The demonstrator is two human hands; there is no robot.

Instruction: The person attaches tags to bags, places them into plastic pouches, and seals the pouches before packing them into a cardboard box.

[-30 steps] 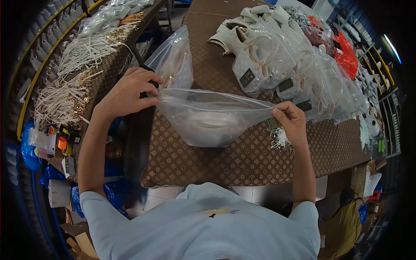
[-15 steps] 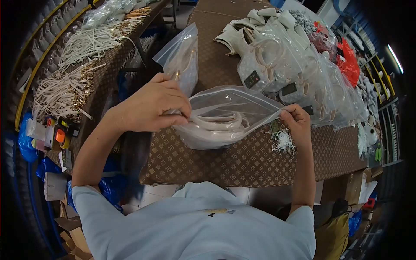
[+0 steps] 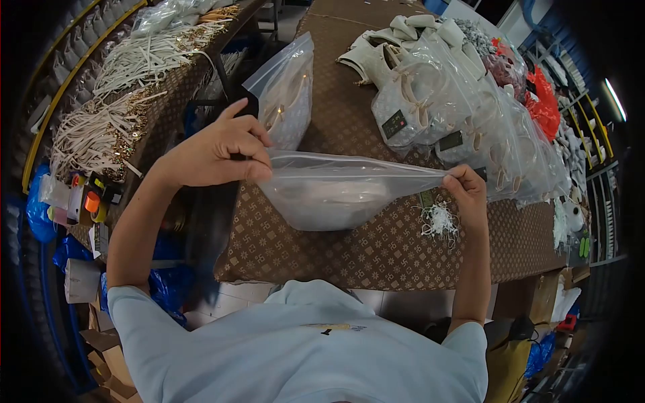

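A clear zip-top plastic bag (image 3: 329, 198) is stretched sideways above the near part of the patterned table, with a pale item blurred inside it. My left hand (image 3: 225, 148) pinches the bag's left top corner, its index finger raised. The right top corner is held between thumb and fingers of my right hand (image 3: 467, 191). The bag's top edge runs nearly straight between the hands, its two sides close together. Just beyond my left hand stands another bagged pale item (image 3: 287, 101). White tangled strings (image 3: 440, 220) lie beside my right hand.
Several bagged pale handbags (image 3: 403, 111) crowd the brown table (image 3: 295, 258) at the right, with a red plastic bag (image 3: 543, 104) behind. White straps (image 3: 87, 134) with gold clasps cover a side table at the left. Blue bags (image 3: 171, 289) lie low at the left.
The bag's mouth, which gaped before, is now drawn into a straight line. My left hand has moved a little left, and its index finger has lifted.
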